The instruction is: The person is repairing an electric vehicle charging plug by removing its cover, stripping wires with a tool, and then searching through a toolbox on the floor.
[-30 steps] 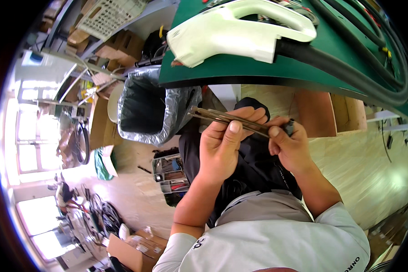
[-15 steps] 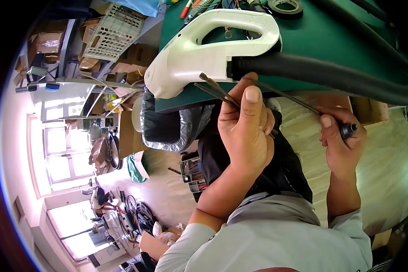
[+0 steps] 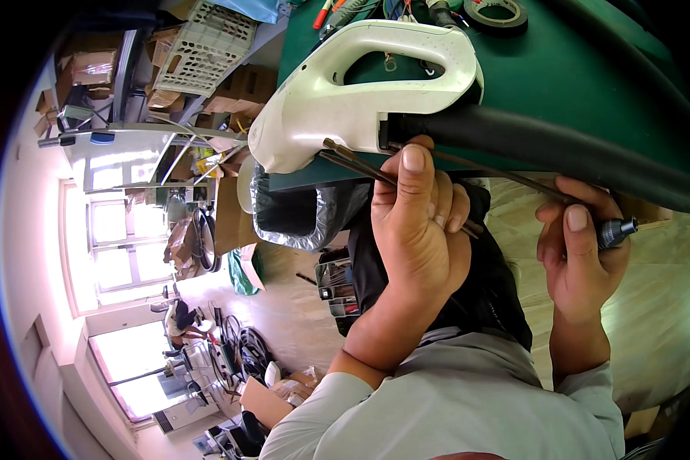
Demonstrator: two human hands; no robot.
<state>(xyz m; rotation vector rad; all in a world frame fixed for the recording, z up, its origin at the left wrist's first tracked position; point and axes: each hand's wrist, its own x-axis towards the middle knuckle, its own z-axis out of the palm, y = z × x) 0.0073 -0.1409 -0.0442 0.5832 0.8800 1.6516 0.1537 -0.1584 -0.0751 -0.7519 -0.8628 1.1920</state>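
Observation:
Between the fingers of my left hand [image 3: 420,218] are gripped two thin dark metal rods [image 3: 354,162] with flattened tips, pointing up and left; their other ends show below the fingers. My right hand [image 3: 583,257] is closed around a long-shafted screwdriver [image 3: 506,175], its dark round end sticking out on the right. The shaft runs left to my left fingertips, close under a thick black cable [image 3: 529,130]. That cable enters a white loop-handled housing [image 3: 307,123] lying at the edge of the green tabletop [image 3: 544,73]. The screwdriver's tip is hard to make out behind my left fingers.
A roll of black tape [image 3: 497,14] and loose wires lie on the table's far side. Below its left edge stands a bin lined with a silver bag [image 3: 326,215]. A tool tray [image 3: 337,287] sits on the floor beside my legs. Shelves with boxes and a white crate [image 3: 207,50] are at left.
The screwdriver's round end has swung to point right, and my right hand has moved slightly down and right. My left hand keeps its grip on the rods. The whole view has shifted a little.

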